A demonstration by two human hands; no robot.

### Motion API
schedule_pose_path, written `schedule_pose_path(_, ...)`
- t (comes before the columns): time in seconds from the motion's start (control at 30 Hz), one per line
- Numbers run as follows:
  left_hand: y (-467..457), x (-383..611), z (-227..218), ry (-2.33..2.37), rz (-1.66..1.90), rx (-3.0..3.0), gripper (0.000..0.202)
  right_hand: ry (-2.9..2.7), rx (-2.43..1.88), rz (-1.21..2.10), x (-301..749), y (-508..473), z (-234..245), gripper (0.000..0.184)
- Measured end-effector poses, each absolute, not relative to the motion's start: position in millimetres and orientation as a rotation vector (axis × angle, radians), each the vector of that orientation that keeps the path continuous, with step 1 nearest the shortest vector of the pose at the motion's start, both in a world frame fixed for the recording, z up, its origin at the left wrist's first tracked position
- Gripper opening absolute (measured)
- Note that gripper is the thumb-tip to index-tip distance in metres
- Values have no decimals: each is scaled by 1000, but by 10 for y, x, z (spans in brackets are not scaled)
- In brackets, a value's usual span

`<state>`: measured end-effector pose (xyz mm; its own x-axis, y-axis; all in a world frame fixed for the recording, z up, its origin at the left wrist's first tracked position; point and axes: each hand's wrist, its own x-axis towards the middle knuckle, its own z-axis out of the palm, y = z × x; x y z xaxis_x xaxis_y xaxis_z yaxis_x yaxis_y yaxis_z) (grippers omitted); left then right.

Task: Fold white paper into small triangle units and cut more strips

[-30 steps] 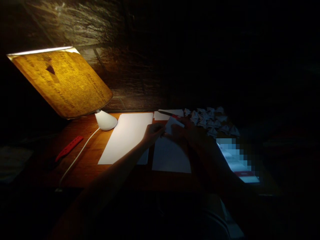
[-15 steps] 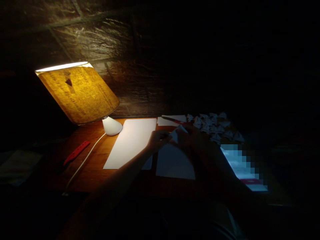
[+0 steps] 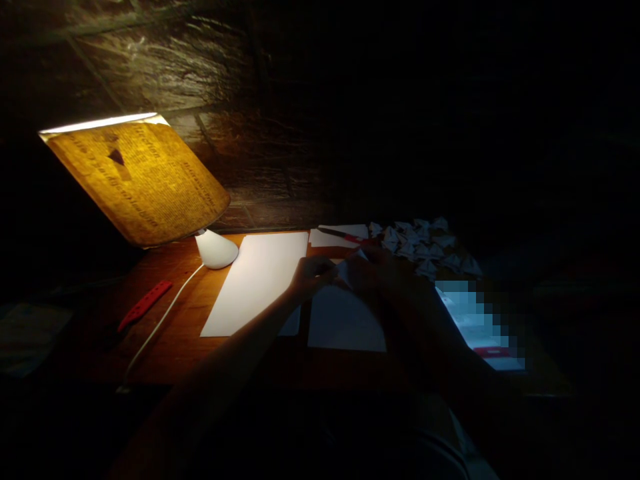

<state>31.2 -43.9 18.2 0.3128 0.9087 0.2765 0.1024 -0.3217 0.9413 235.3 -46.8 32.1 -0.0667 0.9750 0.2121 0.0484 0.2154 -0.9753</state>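
Between my two hands is a small folded piece of paper [image 3: 345, 272], held above a sheet of paper [image 3: 345, 320] on the wooden table. My left hand [image 3: 311, 275] is closed on its left side, lit by the lamp. On the other side my right hand [image 3: 376, 267] grips it too, mostly in shadow, so its fingers show only faintly. Left of my hands lies a larger white stack of paper [image 3: 260, 273]. Just beyond them is another small white paper [image 3: 330, 237] with a dark and red pen-like tool [image 3: 345, 235] across it.
A lit lamp [image 3: 145, 180] with a printed shade stands at the left, its white cord [image 3: 160, 327] running to the front edge. Near it lies a red strip-like object [image 3: 146, 304]. Several folded paper pieces [image 3: 415, 243] cluster at the back right, behind a glowing screen [image 3: 463, 320].
The whole view has shifted slightly, so things sit a little further left and higher. Both hands still hold the folded paper, which has turned slightly and is more covered by the right hand.
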Motion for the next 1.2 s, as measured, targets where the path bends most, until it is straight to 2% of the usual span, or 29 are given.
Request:
schedule_pose_path(0.23,-440,310,169,938,1124,1651,29,-1294,-1057,1172,2374,-496,339,33)
schedule_pose_path(0.73,-434,308,159,930,1128,1630,27,-1299,-1049,1166,2388,-486,313,33)
schedule_pose_path(1.2,-440,307,189,916,1108,1625,39,-1264,-1029,1093,2395,-466,303,29)
